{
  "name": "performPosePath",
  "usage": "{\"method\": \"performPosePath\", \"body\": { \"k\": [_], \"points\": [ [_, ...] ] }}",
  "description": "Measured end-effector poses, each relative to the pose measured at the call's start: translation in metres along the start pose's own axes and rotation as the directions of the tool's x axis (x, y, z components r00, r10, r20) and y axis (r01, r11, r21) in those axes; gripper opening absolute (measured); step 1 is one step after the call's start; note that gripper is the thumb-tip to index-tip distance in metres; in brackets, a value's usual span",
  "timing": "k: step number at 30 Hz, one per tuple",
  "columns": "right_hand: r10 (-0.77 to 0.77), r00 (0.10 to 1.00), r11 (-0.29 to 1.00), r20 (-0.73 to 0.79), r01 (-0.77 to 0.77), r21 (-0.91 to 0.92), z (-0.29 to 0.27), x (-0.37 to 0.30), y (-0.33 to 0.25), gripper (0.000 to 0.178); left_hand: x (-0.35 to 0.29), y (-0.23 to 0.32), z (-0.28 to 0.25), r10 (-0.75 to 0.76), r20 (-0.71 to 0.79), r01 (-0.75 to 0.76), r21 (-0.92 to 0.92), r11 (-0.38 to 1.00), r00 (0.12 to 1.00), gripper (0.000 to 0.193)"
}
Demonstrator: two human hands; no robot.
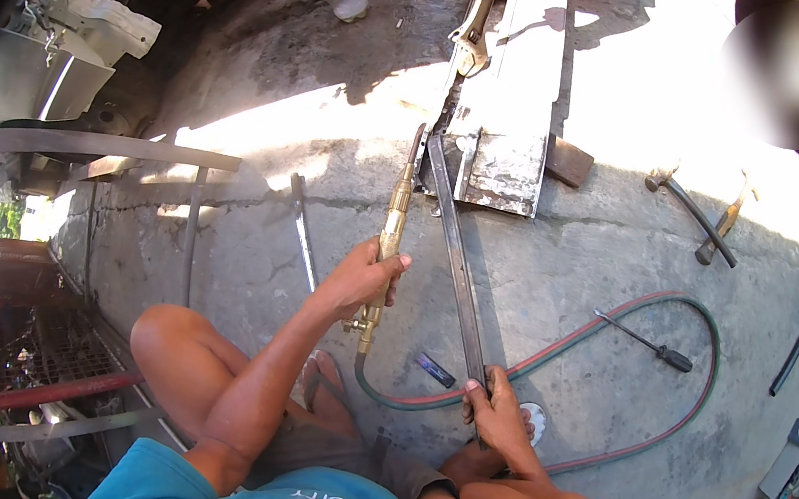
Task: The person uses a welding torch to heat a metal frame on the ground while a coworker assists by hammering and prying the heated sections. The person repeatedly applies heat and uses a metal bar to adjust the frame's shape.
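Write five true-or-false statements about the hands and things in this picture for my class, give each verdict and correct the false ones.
1. The left hand grips a slender brass torch. True.
2. The right hand is empty. False: it holds a long, straight grey metal bar.
3. A red-and-green hose leads to the torch's lower end. True.
4. The black-handled screwdriver lies left of the torch. False: it lies to the right.
5. The person wears a teal short-sleeved shirt. True.
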State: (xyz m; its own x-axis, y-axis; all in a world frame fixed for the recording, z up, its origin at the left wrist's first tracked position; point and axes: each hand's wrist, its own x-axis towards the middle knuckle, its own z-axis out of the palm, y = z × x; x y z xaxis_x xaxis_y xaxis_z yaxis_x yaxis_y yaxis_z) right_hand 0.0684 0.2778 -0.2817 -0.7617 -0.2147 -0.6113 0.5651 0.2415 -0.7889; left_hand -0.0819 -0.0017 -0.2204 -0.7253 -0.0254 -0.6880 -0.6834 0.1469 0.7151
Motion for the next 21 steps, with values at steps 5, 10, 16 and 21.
{"method": "performPosePath", "body": {
  "k": [5, 10, 16, 21],
  "points": [
    [0.199, 0.979, 0.960, 0.041, -0.203, 0.194, 0.001, -0.002, -0.008, 0.028, 0.000, -0.003, 0.002, 0.016, 0.009, -0.016, 0.017, 1.000, 1.000, 0.028],
    [0.185, 0.981, 0.977, -0.057, -0.177, 0.120, 0.001, 0.003, -0.014, 0.041, 0.000, -0.004, 0.000, -0.016, -0.010, 0.016, 0.002, 1.000, 1.000, 0.029],
    [0.024, 0.988, 0.995, -0.153, -0.038, -0.091, 0.011, 0.016, 0.004, 0.054, 0.002, -0.001, 0.004, -0.047, -0.032, 0.048, 0.033, 0.998, 0.998, 0.029],
    [0.144, 0.986, 0.989, -0.089, -0.146, -0.014, 0.008, 0.014, -0.004, 0.056, 0.004, -0.004, 0.005, -0.060, -0.019, 0.060, 0.021, 0.998, 0.998, 0.028]
  ]
}}
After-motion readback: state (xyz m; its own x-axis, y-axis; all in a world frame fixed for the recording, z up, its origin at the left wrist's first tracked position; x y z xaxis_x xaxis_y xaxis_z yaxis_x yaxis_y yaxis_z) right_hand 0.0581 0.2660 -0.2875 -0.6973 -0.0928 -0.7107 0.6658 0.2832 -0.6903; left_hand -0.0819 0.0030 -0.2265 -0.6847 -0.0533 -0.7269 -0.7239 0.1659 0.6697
